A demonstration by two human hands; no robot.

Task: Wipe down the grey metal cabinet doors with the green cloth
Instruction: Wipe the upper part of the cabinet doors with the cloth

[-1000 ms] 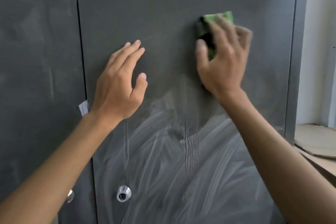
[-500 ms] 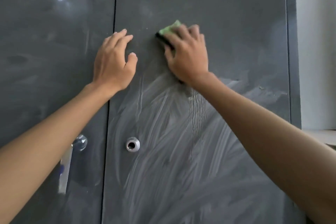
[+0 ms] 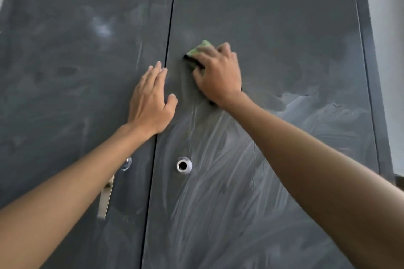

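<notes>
Lying flat with straight fingers, the left hand (image 3: 150, 102) covers the seam between left door (image 3: 76, 72) and right door (image 3: 284, 39). Beyond, the right hand (image 3: 218, 76) holds the green cloth (image 3: 200, 47) in curled fingers against the right door, just beside the seam.

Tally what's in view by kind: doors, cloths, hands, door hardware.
Doors: 2, left door and right door
Cloths: 1, green cloth
Hands: 2, left hand flat on the doors, right hand holding the green cloth
Handles: 1, lever handle on the left door
Locks: 1, round lock on the right door
Total: 7
</notes>
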